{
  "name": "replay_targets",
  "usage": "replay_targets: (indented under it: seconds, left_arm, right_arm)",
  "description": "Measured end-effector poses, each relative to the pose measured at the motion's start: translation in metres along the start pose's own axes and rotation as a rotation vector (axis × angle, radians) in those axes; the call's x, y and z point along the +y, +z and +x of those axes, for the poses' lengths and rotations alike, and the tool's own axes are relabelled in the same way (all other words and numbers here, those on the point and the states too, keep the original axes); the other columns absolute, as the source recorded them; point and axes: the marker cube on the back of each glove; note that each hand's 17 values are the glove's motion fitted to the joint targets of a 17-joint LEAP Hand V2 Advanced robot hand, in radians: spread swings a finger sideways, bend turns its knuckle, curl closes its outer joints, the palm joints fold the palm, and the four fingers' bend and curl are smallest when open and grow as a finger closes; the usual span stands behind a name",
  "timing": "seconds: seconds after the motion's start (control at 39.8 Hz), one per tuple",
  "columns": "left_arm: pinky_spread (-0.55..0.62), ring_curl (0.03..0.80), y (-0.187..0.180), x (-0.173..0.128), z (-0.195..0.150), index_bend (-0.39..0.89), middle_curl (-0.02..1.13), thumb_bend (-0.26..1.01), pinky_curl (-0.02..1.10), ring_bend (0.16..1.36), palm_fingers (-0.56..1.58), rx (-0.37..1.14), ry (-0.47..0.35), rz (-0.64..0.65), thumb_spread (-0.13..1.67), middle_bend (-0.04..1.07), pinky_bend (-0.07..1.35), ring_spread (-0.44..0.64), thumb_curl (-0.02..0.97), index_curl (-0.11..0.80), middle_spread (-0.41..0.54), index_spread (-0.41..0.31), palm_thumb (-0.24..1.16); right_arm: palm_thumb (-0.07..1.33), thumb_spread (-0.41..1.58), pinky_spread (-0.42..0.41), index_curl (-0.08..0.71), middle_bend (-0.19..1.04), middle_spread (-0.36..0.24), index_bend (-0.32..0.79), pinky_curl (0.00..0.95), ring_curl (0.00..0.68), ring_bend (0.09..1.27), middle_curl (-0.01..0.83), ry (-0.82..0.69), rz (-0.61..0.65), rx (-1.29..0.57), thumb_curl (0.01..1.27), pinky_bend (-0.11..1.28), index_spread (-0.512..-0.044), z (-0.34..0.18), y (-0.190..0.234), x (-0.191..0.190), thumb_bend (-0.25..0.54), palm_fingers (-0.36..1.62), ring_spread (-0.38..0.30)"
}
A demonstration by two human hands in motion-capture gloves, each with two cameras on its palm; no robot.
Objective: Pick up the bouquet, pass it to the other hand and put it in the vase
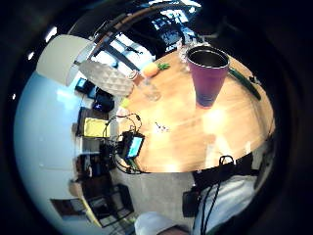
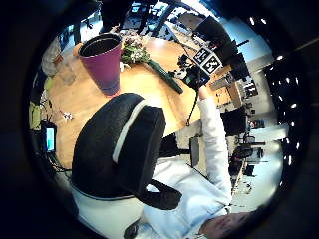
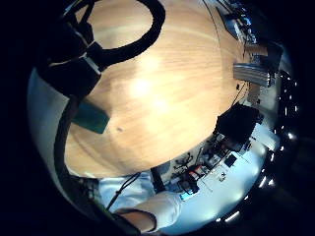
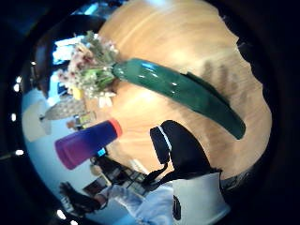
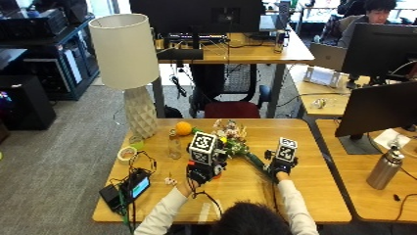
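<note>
the bouquet [image 5: 236, 142] lies flat on the wooden table [image 5: 312, 196], its flowers near the purple vase [image 2: 102, 62]. the right hand [image 5: 279, 169] hovers over the green wrapped stem end, fingers relaxed and holding nothing. the left hand [image 5: 202, 171] is near the vase with its thumb [image 2: 124, 144] loosely curled, holding nothing.

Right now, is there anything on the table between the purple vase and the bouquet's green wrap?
No. In the right thumb side palm view only bare wooden table separates the vase from the bouquet.
</note>
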Motion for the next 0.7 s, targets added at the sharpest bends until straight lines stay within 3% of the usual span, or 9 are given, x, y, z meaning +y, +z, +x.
replay_targets:
  seconds: [0.2,0.28,0.35,0.43,0.53,0.63,0.7]
  left_arm:
    - [0.36,0.263,0.002,0.000,0.000,0.17,0.23,-0.02,0.32,0.50,0.30,-0.001,-0.001,-0.004,1.14,0.16,0.41,0.28,0.225,0.360,0.162,-0.035,0.08]
    - [0.36,0.265,0.004,-0.002,-0.003,0.17,0.23,-0.02,0.32,0.50,0.29,-0.009,-0.002,-0.002,1.15,0.16,0.40,0.28,0.227,0.363,0.162,-0.035,0.08]
    - [0.36,0.267,0.004,-0.002,-0.005,0.17,0.23,-0.02,0.32,0.51,0.29,-0.024,-0.014,-0.005,1.15,0.16,0.41,0.28,0.229,0.363,0.162,-0.035,0.08]
    - [0.36,0.268,0.000,0.002,-0.003,0.17,0.23,-0.02,0.33,0.50,0.29,-0.017,-0.021,-0.014,1.15,0.16,0.40,0.28,0.231,0.365,0.162,-0.035,0.08]
    - [0.36,0.270,0.006,-0.005,-0.004,0.18,0.24,-0.02,0.33,0.50,0.29,-0.016,-0.014,-0.001,1.15,0.16,0.40,0.28,0.233,0.368,0.162,-0.035,0.08]
    - [0.36,0.271,0.006,-0.005,-0.003,0.17,0.24,-0.02,0.33,0.50,0.29,-0.014,-0.008,-0.013,1.15,0.16,0.40,0.28,0.233,0.369,0.162,-0.035,0.08]
    - [0.37,0.272,0.003,-0.002,0.000,0.17,0.24,-0.02,0.33,0.50,0.29,-0.007,-0.010,-0.024,1.15,0.16,0.40,0.28,0.233,0.370,0.162,-0.035,0.08]
  right_arm:
    - [0.53,1.07,0.148,0.078,0.39,0.005,0.05,0.357,0.364,0.66,0.398,-0.001,-0.065,0.126,0.29,0.67,-0.163,-0.003,0.042,-0.011,-0.024,0.57,-0.017]
    - [0.59,1.07,0.129,0.100,0.40,-0.007,0.11,0.347,0.356,0.63,0.406,0.015,-0.033,0.162,0.30,0.64,-0.177,-0.003,0.049,-0.014,0.001,0.62,-0.041]
    - [0.66,1.07,0.057,0.154,0.39,-0.023,0.22,0.326,0.350,0.62,0.404,0.023,0.057,0.188,0.31,0.57,-0.185,-0.004,0.048,-0.018,0.022,0.78,-0.082]
    - [0.76,1.09,-0.014,0.194,0.37,-0.049,0.26,0.309,0.341,0.60,0.406,0.048,0.105,0.211,0.33,0.53,-0.187,-0.006,0.046,-0.022,0.065,0.97,-0.116]
    - [0.87,1.10,-0.074,0.250,0.35,-0.071,0.29,0.318,0.351,0.55,0.415,0.046,0.161,0.207,0.36,0.49,-0.182,-0.010,0.042,-0.030,0.107,1.06,-0.148]
    - [0.91,1.01,-0.138,0.291,0.35,-0.102,0.28,0.346,0.360,0.48,0.435,0.017,0.253,0.158,0.40,0.52,-0.189,-0.011,0.033,-0.037,0.089,1.13,-0.178]
    - [0.92,0.90,-0.217,0.296,0.38,-0.128,0.19,0.355,0.399,0.58,0.456,0.021,0.143,0.077,0.44,0.54,-0.192,-0.007,0.034,-0.028,0.061,1.30,-0.209]
